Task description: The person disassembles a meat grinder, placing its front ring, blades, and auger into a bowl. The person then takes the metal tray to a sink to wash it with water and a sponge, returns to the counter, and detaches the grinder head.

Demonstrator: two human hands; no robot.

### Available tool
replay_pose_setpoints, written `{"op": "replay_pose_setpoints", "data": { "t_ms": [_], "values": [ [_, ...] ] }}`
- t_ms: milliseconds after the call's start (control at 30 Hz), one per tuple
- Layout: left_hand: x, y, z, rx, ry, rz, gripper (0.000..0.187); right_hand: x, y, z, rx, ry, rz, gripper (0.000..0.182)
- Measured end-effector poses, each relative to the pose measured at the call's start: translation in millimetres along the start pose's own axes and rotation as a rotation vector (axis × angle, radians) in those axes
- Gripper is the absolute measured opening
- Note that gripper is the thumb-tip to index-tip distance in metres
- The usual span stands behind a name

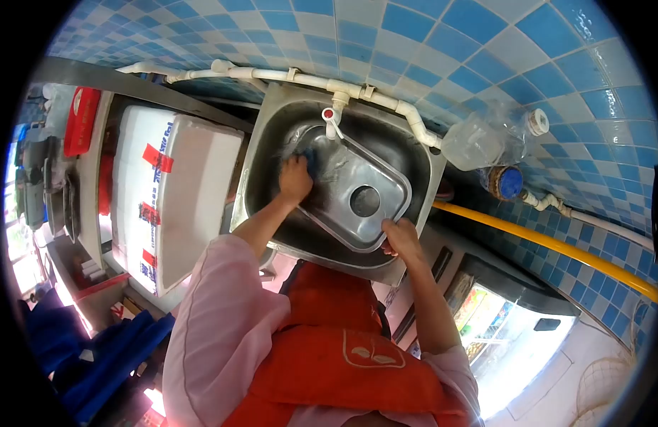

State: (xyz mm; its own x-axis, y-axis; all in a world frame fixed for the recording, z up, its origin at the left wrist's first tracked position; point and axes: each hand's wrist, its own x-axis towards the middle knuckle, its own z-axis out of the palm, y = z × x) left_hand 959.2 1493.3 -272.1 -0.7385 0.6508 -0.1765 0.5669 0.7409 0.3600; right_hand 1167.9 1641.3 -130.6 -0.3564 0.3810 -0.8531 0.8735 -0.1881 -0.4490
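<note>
A rectangular stainless-steel tray [386, 174] with rounded corners and a dark round opening or recess near one end lies at a slant in the metal sink [255, 142]. My right hand [405, 240] grips its near right corner, fingers closed on the rim. At the tray's far left end, my left hand [295, 179] presses a dark blue cloth or scouring pad [312, 162] against the metal. Its fingers are bent over the pad and partly hide it. Above the tray is a white tap [332, 122] with a red-centred knob. The tray's surface looks wet.
White pipes [265, 73] run along the tiled wall behind the sink. A clear plastic jug [478, 142] and a blue-lidded jar [508, 183] stand to the right, above a yellow pipe [556, 245]. A white foam box [201, 192] is on the left.
</note>
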Motion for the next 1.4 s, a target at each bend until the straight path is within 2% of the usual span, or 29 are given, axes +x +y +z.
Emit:
{"op": "replay_pose_setpoints", "data": {
  "t_ms": [67,100,167,200,267,333,367,500,633,700,800,900,967,1033,1100,1167,1200,1300,1333,1400],
  "values": [
    [18.1,12.9,4.7,-0.016,0.150,-0.074,0.028,4.3,-2.8,-1.9,0.003,0.018,-0.011,0.040],
    [25.3,29.8,6.6,-0.055,0.264,0.038,0.026,4.1,-4.4,-1.2,0.002,0.027,-0.009,0.040],
    [31.0,81.3,0.9,-0.161,0.323,0.137,0.023,8.7,-10.3,-1.3,-0.013,0.044,-0.007,0.040],
    [25.3,107.3,-1.7,-0.215,0.416,0.093,0.022,10.0,-10.6,-4.1,-0.027,0.051,0.005,0.040],
    [5.8,134.7,-7.3,-0.306,0.218,0.083,0.023,19.0,-5.1,-10.5,-0.042,0.048,0.008,0.041],
    [-24.6,152.1,-8.1,-0.534,0.119,0.354,0.021,25.2,-7.1,-14.1,-0.034,0.036,0.001,0.038],
    [-29.2,149.2,-0.8,-0.647,0.002,0.431,0.022,27.1,-6.4,-15.5,-0.030,0.029,0.003,0.037],
    [-46.4,92.1,-39.8,-0.358,-0.280,0.756,0.026,34.8,-4.1,-21.0,-0.017,0.004,0.002,0.036],
    [-27.0,20.6,-65.6,0.362,-0.491,0.443,0.023,25.9,-11.7,-13.7,-0.075,0.059,-0.033,0.038],
    [-6.1,-10.5,-58.5,0.427,-0.416,0.198,0.028,25.3,-10.6,-10.7,-0.074,0.084,-0.044,0.038],
    [5.0,-5.4,-45.7,0.375,-0.045,0.115,0.036,31.7,-6.7,-10.7,-0.074,0.089,-0.045,0.037],
    [-11.4,11.7,-16.8,0.229,-0.199,0.143,0.041,31.9,-6.0,-7.8,-0.066,0.124,-0.045,0.037],
    [-30.0,53.2,-47.2,0.050,-0.388,0.054,0.039,29.5,-9.8,-11.4,-0.071,0.142,-0.038,0.037],
    [-46.4,77.8,-42.3,-0.115,-0.421,0.062,0.035,30.7,-7.2,-12.5,-0.064,0.120,-0.050,0.037],
    [-46.9,90.4,-0.7,-0.283,-0.014,0.369,0.033,31.6,-9.9,-10.8,-0.054,0.099,-0.057,0.036],
    [-38.9,128.5,-10.2,-0.353,0.138,0.350,0.026,30.1,-11.6,-8.5,-0.040,0.083,-0.047,0.036],
    [-38.4,135.7,-14.2,-0.438,0.049,0.293,0.024,27.9,-14.5,-10.8,-0.024,0.097,-0.039,0.037],
    [-56.9,117.3,-13.2,-0.601,-0.115,0.709,0.022,30.4,-11.5,-16.2,-0.007,0.055,-0.034,0.036],
    [-62.3,104.9,-23.3,-0.549,-0.330,0.738,0.025,34.5,-8.2,-15.8,-0.006,0.050,-0.026,0.036],
    [-57.4,69.9,-27.7,-0.369,-0.459,0.655,0.027,35.8,-5.8,-11.6,-0.022,0.049,-0.024,0.036]
  ]
}}
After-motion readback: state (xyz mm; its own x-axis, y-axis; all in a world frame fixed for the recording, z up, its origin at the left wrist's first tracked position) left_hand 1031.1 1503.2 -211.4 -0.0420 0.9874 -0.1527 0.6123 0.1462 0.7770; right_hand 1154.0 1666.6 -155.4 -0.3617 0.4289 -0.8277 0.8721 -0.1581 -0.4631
